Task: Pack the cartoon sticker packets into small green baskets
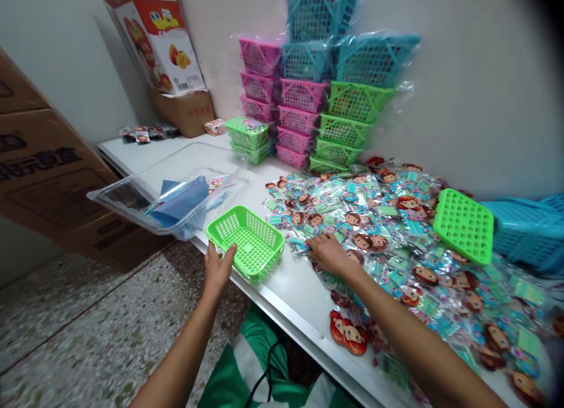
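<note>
A green plastic basket (pixel 249 249) stands on the white table near its front edge, and nothing shows inside it. My left hand (pixel 219 267) grips its near left rim, thumb over the inner side and fingers outside. To the right of the basket, my right hand (pixel 328 252) has its fingers closed on a small clear packet (pixel 299 244) with light blue in it, just above the table. Around and behind that hand spreads a wide heap of clear packets (pixel 326 208) with cartoon doll heads and green and blue pieces.
Wrapped pink baskets (pixel 302 120), green baskets (pixel 348 131) and blue baskets (pixel 324 14) are stacked against the wall. A clear tub (pixel 132 187) holding blue sheets overhangs the table's left edge. An upturned green basket (pixel 465 226) lies on the packets. Cardboard boxes (pixel 53 179) stand left.
</note>
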Demonstrator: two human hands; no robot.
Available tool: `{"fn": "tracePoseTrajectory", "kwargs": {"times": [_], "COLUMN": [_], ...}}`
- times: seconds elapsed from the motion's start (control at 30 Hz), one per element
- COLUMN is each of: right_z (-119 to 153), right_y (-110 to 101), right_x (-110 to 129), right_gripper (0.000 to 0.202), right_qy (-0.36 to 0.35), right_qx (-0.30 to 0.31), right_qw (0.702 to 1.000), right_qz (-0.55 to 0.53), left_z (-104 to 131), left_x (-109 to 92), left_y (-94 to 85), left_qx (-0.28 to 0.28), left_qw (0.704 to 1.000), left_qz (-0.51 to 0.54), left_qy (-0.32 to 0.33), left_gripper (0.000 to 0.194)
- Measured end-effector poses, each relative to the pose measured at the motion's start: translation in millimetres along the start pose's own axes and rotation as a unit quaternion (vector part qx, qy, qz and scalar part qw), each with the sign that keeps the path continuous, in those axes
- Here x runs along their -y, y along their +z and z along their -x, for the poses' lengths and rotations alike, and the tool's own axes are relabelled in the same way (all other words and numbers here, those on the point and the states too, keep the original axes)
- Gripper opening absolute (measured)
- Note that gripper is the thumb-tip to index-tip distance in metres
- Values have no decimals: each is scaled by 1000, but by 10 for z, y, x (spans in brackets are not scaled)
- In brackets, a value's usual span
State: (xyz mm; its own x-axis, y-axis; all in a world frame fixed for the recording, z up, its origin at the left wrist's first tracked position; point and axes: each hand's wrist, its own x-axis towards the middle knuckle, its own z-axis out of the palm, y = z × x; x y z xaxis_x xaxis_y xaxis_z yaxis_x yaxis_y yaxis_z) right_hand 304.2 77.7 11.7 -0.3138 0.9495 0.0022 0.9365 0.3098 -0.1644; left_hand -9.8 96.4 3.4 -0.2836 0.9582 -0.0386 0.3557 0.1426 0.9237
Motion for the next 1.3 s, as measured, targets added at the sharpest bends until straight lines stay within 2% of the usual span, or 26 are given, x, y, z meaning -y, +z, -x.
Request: {"fn": "tracePoseTrajectory", "kwargs": {"times": [0.13, 0.2, 0.27, 0.3, 0.37, 0.4, 0.43, 0.47, 0.5, 0.53, 0.6, 0.63, 0.7, 0.77, 0.83, 0.87, 0.97, 1.07, 1.13, 1.23, 1.3], "right_z": [73, 142, 236, 293, 422, 494, 571, 653, 737, 823, 991, 1068, 1195, 1281, 1333, 1350, 1355, 1250, 1118, 924, 867], "right_y": [-130, -195, -248, -271, -310, -326, -337, -343, -339, -325, -263, -218, -113, -21, 30, 36, -6, -73, -106, -165, -221], "right_x": [-123, -171, -169, -143, -42, 30, 114, 206, 303, 402, 602, 698, 876, 1007, 1057, 1041, 810, 385, 103, -169, -207], "right_gripper": [27, 29, 33, 34, 36, 35, 34, 33, 33, 33, 33, 34, 37, 38, 37, 36, 35, 41, 48, 38, 33], "right_qy": [29, 54, 84, 104, 155, 177, 193, 202, 204, 203, 212, 222, 240, 245, 225, 205, 116, 93, 84, 29, 25], "right_qx": [-74, -114, -148, -170, -212, -222, -220, -208, -188, -167, -134, -125, -135, -166, -172, -158, -93, -61, -26, 30, 8], "right_qw": [996, 990, 982, 974, 936, 906, 872, 840, 820, 805, 792, 797, 845, 907, 943, 954, 977, 990, 996, 998, 998], "right_qz": [-35, -61, -83, -113, -233, -314, -393, -458, -501, -531, -557, -547, -459, -300, -175, -148, -155, -82, 1, 54, 54], "left_z": [-118, -140, -84, -14, 226, 391, 577, 774, 967, 1146, 1426, 1522, 1634, 1679, 1693, 1693, 1661, 1577, 1508, 1417, 1380], "left_x": [-69, -146, -256, -321, -466, -539, -611, -677, -735, -781, -827, -826, -781, -700, -609, -567, -474, -421, -390, -350, -351], "left_y": [128, 181, 201, 200, 195, 203, 226, 269, 331, 411, 597, 688, 838, 924, 948, 940, 868, 773, 734, 737, 770], "left_qx": [41, 54, 28, -1, -70, -94, -85, -15, 76, 145, 261, 297, 327, 331, 341, 346, 338, 333, 343, 347, 339], "left_qw": [999, 998, 999, 999, 997, 995, 992, 988, 978, 961, 903, 873, 828, 805, 792, 786, 776, 769, 764, 760, 761], "left_qz": [-18, -23, -25, -27, -9, 10, 83, 146, 192, 237, 327, 363, 412, 431, 426, 422, 404, 387, 395, 431, 448], "left_qy": [-7, -19, -27, -27, -9, 8, 39, 47, 29, -8, -97, -132, -194, -239, -273, -289, -345, -385, -378, -341, -325], "left_gripper": [46, 48, 62, 69, 73, 65, 54, 46, 42, 45, 52, 48, 36, 27, 25, 25, 25, 21, 20, 19, 18]}}
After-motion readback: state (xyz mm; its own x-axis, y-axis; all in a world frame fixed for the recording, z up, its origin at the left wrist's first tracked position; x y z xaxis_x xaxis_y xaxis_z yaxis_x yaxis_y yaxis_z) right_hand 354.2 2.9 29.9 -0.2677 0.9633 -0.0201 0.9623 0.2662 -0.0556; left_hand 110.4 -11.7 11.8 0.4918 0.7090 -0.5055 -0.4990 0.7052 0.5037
